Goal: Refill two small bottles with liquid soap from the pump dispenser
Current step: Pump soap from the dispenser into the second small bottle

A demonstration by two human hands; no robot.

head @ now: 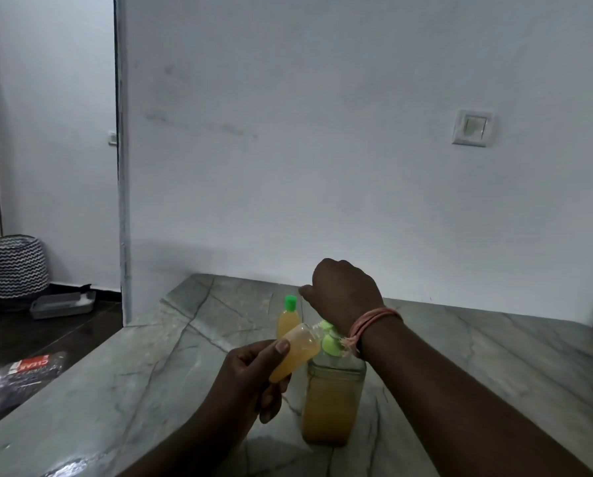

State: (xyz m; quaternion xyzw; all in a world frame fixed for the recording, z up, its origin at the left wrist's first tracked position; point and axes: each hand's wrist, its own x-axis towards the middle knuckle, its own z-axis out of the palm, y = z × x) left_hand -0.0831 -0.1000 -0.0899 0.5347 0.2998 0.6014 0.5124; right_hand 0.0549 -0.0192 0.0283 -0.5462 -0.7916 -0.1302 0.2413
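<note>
Left hand gripping uncapped small bottle, tilted with mouth at pump spout to catch soap; right hand above dispenser, grip unclear; capped bottle behind

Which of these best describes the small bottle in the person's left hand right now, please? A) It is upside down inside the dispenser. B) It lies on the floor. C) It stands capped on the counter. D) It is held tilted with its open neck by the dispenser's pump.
D: the left hand grips the uncapped small bottle tilted, its neck beside the green pump of the dispenser.
</note>
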